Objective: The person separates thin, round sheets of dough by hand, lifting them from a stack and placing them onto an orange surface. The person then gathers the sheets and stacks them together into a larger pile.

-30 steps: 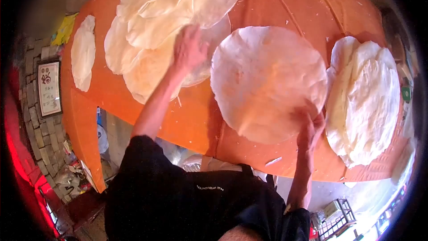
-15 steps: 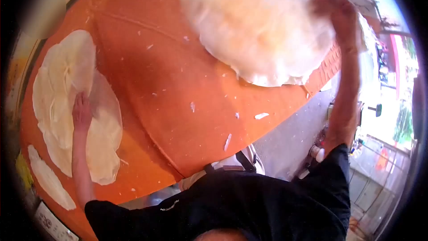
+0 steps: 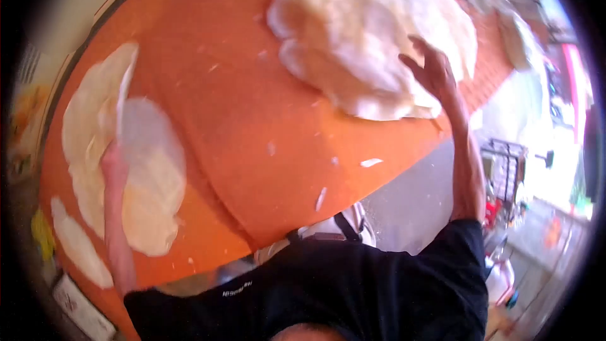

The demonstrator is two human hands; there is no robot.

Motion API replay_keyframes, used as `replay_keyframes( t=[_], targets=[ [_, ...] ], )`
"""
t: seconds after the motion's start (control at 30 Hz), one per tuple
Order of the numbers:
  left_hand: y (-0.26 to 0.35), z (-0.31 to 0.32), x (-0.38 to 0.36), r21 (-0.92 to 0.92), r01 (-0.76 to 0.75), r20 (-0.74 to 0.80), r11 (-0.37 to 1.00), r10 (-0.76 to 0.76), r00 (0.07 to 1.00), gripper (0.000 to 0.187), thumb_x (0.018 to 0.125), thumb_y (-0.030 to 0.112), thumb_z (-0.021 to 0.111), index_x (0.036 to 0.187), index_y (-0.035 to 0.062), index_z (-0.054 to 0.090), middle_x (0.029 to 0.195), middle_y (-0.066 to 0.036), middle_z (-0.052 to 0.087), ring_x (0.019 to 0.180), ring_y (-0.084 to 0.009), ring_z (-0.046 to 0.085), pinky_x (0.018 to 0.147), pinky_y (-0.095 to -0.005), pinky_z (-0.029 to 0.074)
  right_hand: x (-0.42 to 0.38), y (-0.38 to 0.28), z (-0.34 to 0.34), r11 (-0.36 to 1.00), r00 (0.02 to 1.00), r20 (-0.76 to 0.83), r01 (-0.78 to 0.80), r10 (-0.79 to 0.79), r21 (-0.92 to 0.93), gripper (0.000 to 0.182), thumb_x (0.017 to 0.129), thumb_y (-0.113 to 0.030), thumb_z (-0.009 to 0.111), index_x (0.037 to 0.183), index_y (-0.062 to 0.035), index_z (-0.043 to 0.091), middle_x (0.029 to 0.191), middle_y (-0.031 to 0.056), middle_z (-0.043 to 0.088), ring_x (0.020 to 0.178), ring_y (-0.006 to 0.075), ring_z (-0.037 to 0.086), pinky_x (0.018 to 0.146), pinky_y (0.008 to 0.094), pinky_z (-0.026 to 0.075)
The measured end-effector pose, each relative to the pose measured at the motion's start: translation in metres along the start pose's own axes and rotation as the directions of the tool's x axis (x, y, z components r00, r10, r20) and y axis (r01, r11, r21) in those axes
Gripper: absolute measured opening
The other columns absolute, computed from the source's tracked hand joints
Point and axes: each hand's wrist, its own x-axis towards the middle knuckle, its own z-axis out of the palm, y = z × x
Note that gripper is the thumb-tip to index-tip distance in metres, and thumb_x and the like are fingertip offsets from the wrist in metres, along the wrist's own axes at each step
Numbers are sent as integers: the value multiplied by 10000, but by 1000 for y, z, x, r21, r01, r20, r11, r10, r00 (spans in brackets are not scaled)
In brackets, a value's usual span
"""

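My left hand point(image 3: 114, 159) is over the pale flat sheets point(image 3: 82, 132) at the left of the orange table. Its fingers look bent against the edge of one raised sheet, but blur hides whether they grip it. At the upper right lies a large, pale, rumpled pile of thin round sheets point(image 3: 360, 44). Above the right part of that pile my right hand point(image 3: 430, 66) is open, fingers apart and holding nothing.
A narrow pale strip point(image 3: 81, 243) lies at the table's lower left. Small white scraps point(image 3: 371, 162) dot the orange tabletop point(image 3: 252, 151). Whitish cloth point(image 3: 514, 38) hangs at the upper right corner. Beyond the right edge stands a dark metal rack point(image 3: 504, 167).
My right hand has come down and left from the pile's far edge. The pile now looks rumpled rather than smoothly spread. At the left, a sheet's edge has lifted beside my left hand.
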Motion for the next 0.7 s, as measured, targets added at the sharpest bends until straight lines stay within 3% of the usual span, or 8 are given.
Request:
replay_keyframes(
  t=[0.07,0.1,0.13,0.2,0.27,0.37,0.57,0.7],
  targets=[
    [54,-8,-11,34,-126,-71,991,128,989,85,831,14,513,780,74,545,726,-130,572,647,-325,580,561,-452,452,-23,-66,44,784,933,345,-286,98,551,590,897,-429,638,1287,2,535,1013,171,689,911,263,674,790,376,531],
    [92,-13,-13,125,-217,-94,968,229,969,113,798,13,520,716,89,504,650,-119,517,573,-299,540,496,-446,415,-33,-102,62,491,853,514,-488,91,722,626,911,-473,599,1298,13,523,1041,178,676,923,267,665,807,386,531],
    [133,-27,-19,61,-345,-111,937,350,930,113,759,18,522,684,83,467,620,-122,476,538,-293,502,462,-439,388,-44,-135,77,140,738,674,-670,25,729,666,924,-518,560,1309,23,511,1069,184,663,935,271,656,824,396,532],
    [204,-30,-43,58,-384,-39,921,387,921,80,730,15,530,693,51,468,623,-139,471,546,-303,502,471,-427,413,-56,-183,103,-123,595,779,-803,-199,583,707,960,-587,409,1367,-10,451,1111,170,628,970,257,644,880,419,516],
    [261,-37,-63,-147,-443,-53,884,440,896,29,733,24,535,737,16,508,668,-152,528,579,-298,536,492,-404,459,-66,-215,127,-193,492,813,-871,-312,452,736,951,-615,394,1409,-40,395,1234,144,582,1074,244,606,914,432,497],
    [316,-17,-105,-394,-352,24,849,392,920,100,767,89,576,796,1,539,727,-140,537,684,-296,573,602,-403,498,-75,-244,137,-221,597,769,-801,-229,556,708,961,-603,383,1442,-84,351,1413,67,470,1288,230,457,1010,426,428],
    [346,-33,-96,-611,-16,53,792,61,997,518,837,328,669,1175,-46,550,1142,-219,567,1043,-379,571,900,-452,467,-88,-238,118,-386,637,713,-761,-294,521,702,976,-609,319,1461,-101,324,1432,78,442,1303,237,436,1058,412,372],
    [348,-42,-58,-772,43,-38,635,-113,993,606,780,301,752,1202,-71,525,1127,-231,576,1033,-390,574,880,-425,475,-84,-258,109,-413,661,699,-737,-274,535,698,979,-592,337,1397,-36,402,1353,125,505,1235,271,508,1027,445,420]
  ],
)
